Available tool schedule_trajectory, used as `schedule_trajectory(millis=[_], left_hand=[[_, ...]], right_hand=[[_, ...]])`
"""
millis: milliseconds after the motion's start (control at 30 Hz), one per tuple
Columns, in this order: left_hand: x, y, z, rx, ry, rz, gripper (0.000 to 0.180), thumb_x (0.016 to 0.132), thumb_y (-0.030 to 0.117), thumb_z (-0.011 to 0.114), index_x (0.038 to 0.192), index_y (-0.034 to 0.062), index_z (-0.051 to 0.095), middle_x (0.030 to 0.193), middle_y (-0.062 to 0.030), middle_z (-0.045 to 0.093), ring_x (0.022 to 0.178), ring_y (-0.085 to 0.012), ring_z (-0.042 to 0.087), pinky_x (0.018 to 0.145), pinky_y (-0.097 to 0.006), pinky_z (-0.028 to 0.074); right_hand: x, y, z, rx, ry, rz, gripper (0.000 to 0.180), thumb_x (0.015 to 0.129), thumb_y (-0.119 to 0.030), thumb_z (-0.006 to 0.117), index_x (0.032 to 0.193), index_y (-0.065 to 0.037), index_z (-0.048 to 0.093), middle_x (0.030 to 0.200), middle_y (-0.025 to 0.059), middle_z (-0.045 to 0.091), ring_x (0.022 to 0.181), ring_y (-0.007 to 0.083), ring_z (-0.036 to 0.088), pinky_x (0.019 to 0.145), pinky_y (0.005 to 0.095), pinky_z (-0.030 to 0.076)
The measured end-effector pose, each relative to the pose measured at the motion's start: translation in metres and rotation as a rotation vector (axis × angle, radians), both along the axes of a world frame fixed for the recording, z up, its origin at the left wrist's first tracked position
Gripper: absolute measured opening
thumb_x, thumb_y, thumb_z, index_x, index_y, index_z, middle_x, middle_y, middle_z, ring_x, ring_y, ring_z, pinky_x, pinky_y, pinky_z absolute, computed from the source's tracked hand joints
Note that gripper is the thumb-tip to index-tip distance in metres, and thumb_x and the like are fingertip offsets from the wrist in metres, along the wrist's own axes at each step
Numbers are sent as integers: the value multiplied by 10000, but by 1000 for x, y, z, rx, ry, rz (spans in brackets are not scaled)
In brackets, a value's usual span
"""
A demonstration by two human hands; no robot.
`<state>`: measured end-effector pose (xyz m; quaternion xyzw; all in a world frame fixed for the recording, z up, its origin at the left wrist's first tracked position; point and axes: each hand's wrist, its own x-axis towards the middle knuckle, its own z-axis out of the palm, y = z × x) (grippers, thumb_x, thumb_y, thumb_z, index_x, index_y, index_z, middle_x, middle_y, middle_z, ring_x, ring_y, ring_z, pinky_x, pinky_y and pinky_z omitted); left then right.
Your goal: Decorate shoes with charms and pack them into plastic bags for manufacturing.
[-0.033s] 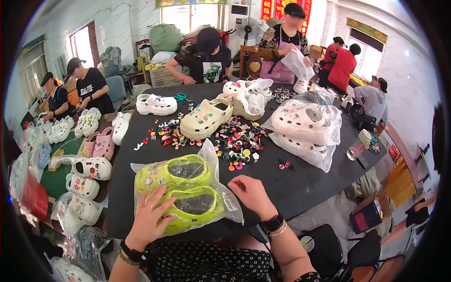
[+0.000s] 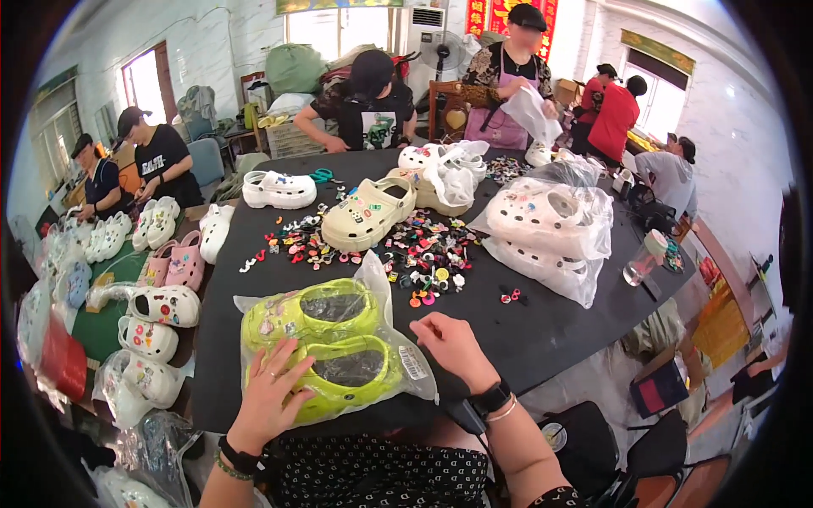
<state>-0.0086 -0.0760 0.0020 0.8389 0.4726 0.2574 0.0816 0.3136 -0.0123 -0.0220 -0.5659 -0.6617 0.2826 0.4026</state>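
Observation:
A pair of lime-green clogs (image 2: 379, 379) with charms on them lies in a clear plastic bag (image 2: 385, 305) at the near side of the black table. Resting on the front clog through the bag is my left hand (image 2: 273, 385), its fingers spread; it grips nothing. My right hand (image 2: 457, 349) is at the bag's right side, near the barcode label (image 2: 413, 362). Its fingers are curled in, and no object shows in them. Beyond the bag, a beige clog (image 2: 366, 218) with charms stands among a scattered heap of small colourful shoe charms (image 2: 432, 254).
Bagged white clogs (image 2: 550, 216) are stacked at the right, near a clear bottle (image 2: 648, 258). A white clog (image 2: 279, 190) and teal scissors (image 2: 322, 175) are at the far left. More clogs (image 2: 165, 305) crowd the left table. Several people work around the room.

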Motion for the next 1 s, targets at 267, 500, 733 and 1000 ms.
schedule_trajectory(millis=[267,500,733,1000], left_hand=[[18,-18,-9,184,187,84,735,752,428,760,1385,175,486,1534,-241,307,1419,-478,259,1147,-621,170],[8,-19,-27,213,515,97,936,684,522,777,1485,233,388,1579,-214,248,1416,-482,231,1099,-667,233],[-48,26,-45,379,879,163,655,925,416,548,1510,184,366,1573,-196,277,1434,-484,200,1099,-696,179],[13,-27,-36,480,104,207,414,959,223,595,1287,-19,523,1319,-249,498,1191,-412,483,1006,-502,385]], right_hand=[[33,-27,10,-334,-296,163,503,937,-488,602,826,-11,717,686,90,696,590,176,663,574,306,515],[27,-65,-28,-532,264,479,290,965,-264,612,927,18,666,710,35,664,655,89,637,599,259,512],[-6,-90,-57,-478,515,622,224,979,-208,555,925,-2,626,706,12,619,616,79,579,563,243,481],[-38,-90,-45,-732,575,659,126,911,-74,613,1023,-21,634,1125,188,649,1052,375,601,916,463,493]])
